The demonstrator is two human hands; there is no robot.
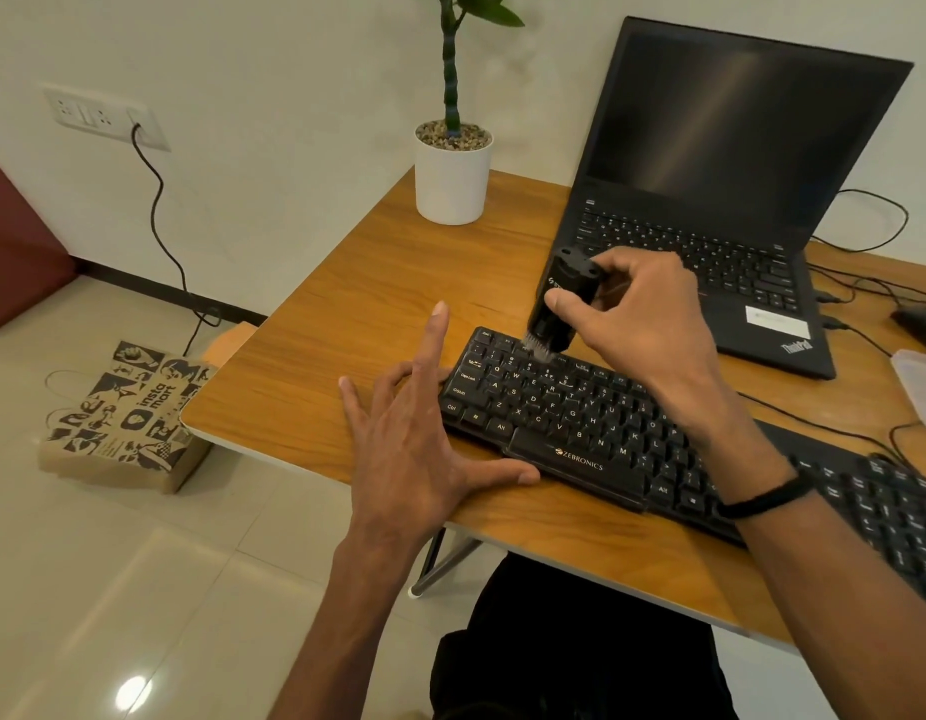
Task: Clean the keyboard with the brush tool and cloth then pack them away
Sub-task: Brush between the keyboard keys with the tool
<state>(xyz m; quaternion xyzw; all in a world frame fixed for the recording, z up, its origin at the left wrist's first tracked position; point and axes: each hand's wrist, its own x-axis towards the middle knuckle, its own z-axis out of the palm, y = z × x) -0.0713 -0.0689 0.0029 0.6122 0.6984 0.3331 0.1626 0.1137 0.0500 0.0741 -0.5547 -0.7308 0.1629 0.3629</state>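
Right hand (642, 324) gripping brush (562, 309), bristles touching keyboard (580, 423) at its 11 o'clock corner; left hand (419, 433) resting flat, fingers spread, bracing the 9 o'clock edge.

Keyboard (632, 433) on worktop (346, 304), along near edge. Laptop (720, 210) behind keyboard, open. Plant pot (453, 174) behind keyboard, left of laptop, near worktop's far edge. Brush (559, 309) above keyboard's far-left corner, bristles touching keys there, held by right hand (642, 324). Left hand (414, 439) at keyboard's left end, thumb against its front edge. Mouse (918, 324) right of laptop, behind keyboard. Container (923, 387) behind keyboard's right part. Bag (128, 413) on floor, left of keyboard, below worktop corner.
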